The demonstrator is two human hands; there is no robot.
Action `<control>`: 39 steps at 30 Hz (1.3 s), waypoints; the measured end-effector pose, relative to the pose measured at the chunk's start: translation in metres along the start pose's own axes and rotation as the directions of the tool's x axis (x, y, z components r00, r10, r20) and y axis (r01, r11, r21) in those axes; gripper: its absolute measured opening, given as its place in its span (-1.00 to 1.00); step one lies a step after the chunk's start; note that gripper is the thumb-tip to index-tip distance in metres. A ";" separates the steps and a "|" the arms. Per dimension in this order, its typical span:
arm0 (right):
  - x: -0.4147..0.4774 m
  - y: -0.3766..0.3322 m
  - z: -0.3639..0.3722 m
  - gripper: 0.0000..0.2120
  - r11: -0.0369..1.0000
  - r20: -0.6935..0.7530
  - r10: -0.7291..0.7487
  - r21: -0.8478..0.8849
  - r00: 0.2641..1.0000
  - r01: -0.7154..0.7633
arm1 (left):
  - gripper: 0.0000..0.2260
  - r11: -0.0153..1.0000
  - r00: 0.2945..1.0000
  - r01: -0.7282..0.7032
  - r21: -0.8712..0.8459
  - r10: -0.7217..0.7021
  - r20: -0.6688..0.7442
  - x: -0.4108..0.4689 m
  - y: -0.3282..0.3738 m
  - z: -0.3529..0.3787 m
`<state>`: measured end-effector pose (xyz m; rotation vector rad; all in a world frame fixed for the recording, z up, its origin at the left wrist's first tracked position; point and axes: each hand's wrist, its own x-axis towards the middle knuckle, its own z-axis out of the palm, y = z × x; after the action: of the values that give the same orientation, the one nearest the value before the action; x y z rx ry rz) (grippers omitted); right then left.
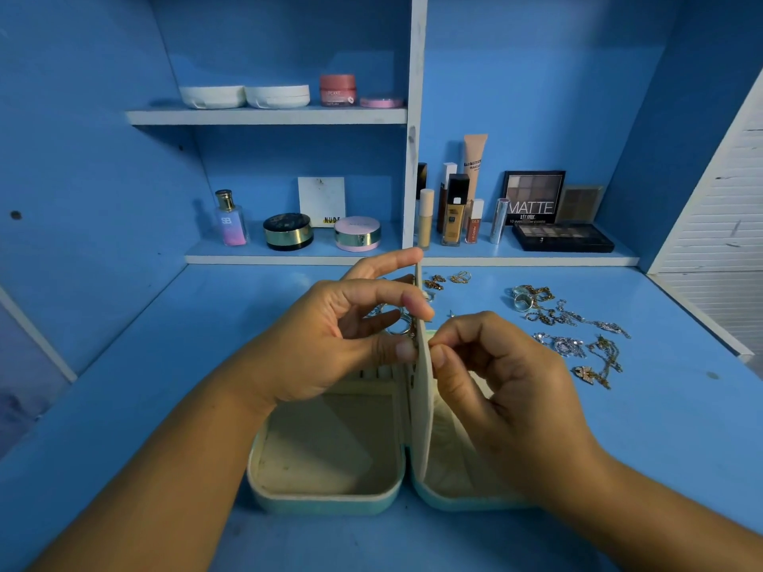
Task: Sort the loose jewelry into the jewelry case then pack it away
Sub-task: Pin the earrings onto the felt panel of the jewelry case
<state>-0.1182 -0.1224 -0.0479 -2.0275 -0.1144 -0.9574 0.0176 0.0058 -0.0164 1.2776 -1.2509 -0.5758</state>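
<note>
Cream-lined jewelry case (322, 499) lies open at the bench's (644, 431) front edge. The left hand (330, 336) pinches its upright centre panel (424, 406). The right hand (491, 381) pinches the same panel from the right. Loose jewelry (578, 332) lies toward the back right corner.

Blue desk (619, 427), open jewelry case (326, 499), loose jewelry (578, 324)

A blue desk top (165, 365) runs back to a blue rear wall (536, 76). A white-edged upright divider (415, 117) splits the alcove, with an upper shelf (264, 116) on the left and a low shelf (413, 260) across the back. A white slatted panel (735, 241) stands at the right. The light is dim and bluish.
</note>
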 end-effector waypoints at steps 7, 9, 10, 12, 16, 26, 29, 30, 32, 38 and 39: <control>0.002 -0.003 -0.003 -0.92 0.992 0.051 0.043 -0.119 0.998 -0.036 | -0.80 1.000 1.000 0.003 -0.001 -0.003 -0.005 0.000 -0.001 0.000; 0.003 -0.003 -0.005 -0.90 0.985 0.071 0.044 -0.171 0.997 -0.032 | -0.80 1.000 1.000 -0.001 0.003 0.001 -0.004 0.000 -0.001 0.001; 0.004 -0.002 -0.006 -0.90 0.982 0.081 0.040 -0.185 0.996 -0.025 | -0.80 1.000 1.000 -0.006 0.003 0.006 -0.003 0.000 -0.001 0.001; 0.004 -0.002 -0.007 -0.90 0.978 0.101 0.040 -0.207 0.994 -0.018 | -0.81 1.000 1.000 -0.008 0.002 0.008 -0.001 0.000 -0.001 0.001; 0.004 -0.001 -0.011 -0.92 0.978 0.131 0.091 -0.198 0.987 -0.064 | -0.81 1.000 1.000 0.000 0.002 0.000 -0.003 0.000 0.000 0.000; 0.009 -0.004 -0.019 -0.92 0.982 0.255 0.161 -0.133 0.953 -0.131 | -0.82 1.000 1.000 -0.013 -0.008 0.013 0.003 0.000 0.001 0.000; 0.011 -0.005 -0.022 -0.89 0.980 0.320 0.197 -0.027 0.927 -0.199 | -0.82 1.000 1.000 -0.009 -0.012 0.009 0.002 0.000 0.002 0.000; 0.011 -0.004 -0.023 -0.88 0.977 0.335 0.202 -0.001 0.920 -0.215 | -0.81 1.000 1.000 -0.011 -0.013 0.011 0.001 -0.001 0.002 0.000; 0.012 -0.002 -0.023 -0.88 0.972 0.342 0.208 0.030 0.916 -0.232 | -0.81 1.000 1.000 -0.009 0.000 0.009 0.000 -0.001 0.002 0.000; 0.012 -0.001 -0.021 -0.78 0.972 0.319 0.192 0.066 0.928 -0.223 | -0.66 0.999 1.000 0.011 0.033 -0.011 -0.011 -0.001 0.003 0.001; 0.012 -0.001 -0.021 -0.77 0.973 0.320 0.190 0.066 0.928 -0.222 | -0.66 0.999 1.000 0.009 0.037 -0.008 -0.012 -0.001 0.003 0.001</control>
<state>-0.1221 -0.1407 -0.0321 -2.0362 -0.1146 -0.4847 0.0155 0.0070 -0.0138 1.3159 -1.2522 -0.5528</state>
